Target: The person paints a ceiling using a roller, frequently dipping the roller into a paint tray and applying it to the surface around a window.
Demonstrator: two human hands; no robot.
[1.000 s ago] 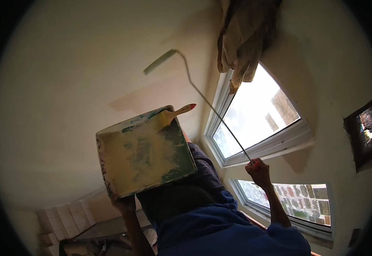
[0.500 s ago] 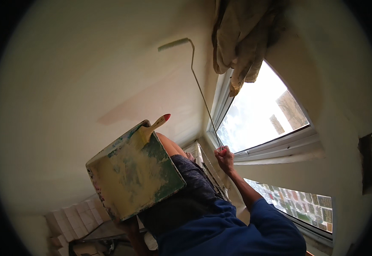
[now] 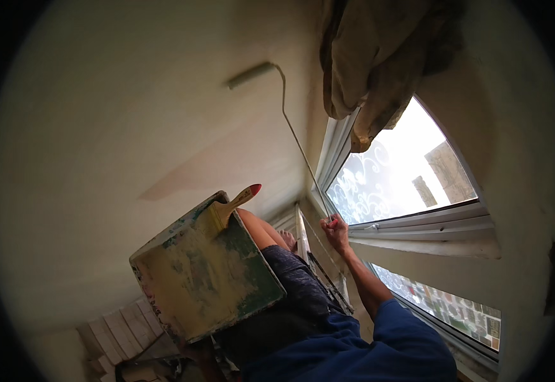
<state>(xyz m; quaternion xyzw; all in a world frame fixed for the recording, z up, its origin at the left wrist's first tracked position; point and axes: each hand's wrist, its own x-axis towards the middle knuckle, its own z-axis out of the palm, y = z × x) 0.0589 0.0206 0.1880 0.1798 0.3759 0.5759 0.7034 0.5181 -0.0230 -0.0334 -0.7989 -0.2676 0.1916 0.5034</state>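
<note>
My right hand (image 3: 336, 233) is closed around the red handle of a paint roller, right of centre. The roller's long thin wire frame (image 3: 295, 135) runs up and bends to a small pale roller sleeve (image 3: 250, 76) at the cream wall; whether it touches is hard to tell. A square, paint-smeared bucket (image 3: 210, 283) is tilted before my lap and bare leg. My left arm (image 3: 204, 360) reaches to its lower edge and holds it there; the fingers are hidden behind it. Over the bucket's upper rim rests a paintbrush (image 3: 236, 202) with a red-tipped wooden handle.
A window (image 3: 411, 169) with a white frame is on the right, with brown cloth (image 3: 369, 70) hanging above it. Below it is another patterned pane (image 3: 443, 302). A pinkish patch (image 3: 207, 162) marks the wall. Stacked pale blocks (image 3: 121, 331) lie at lower left; a ladder (image 3: 303, 235) stands behind my leg.
The view has shifted a little, so window and cloth sit further right. The roller sleeve appears slightly lower and further left, somewhat blurred. Both holds look the same.
</note>
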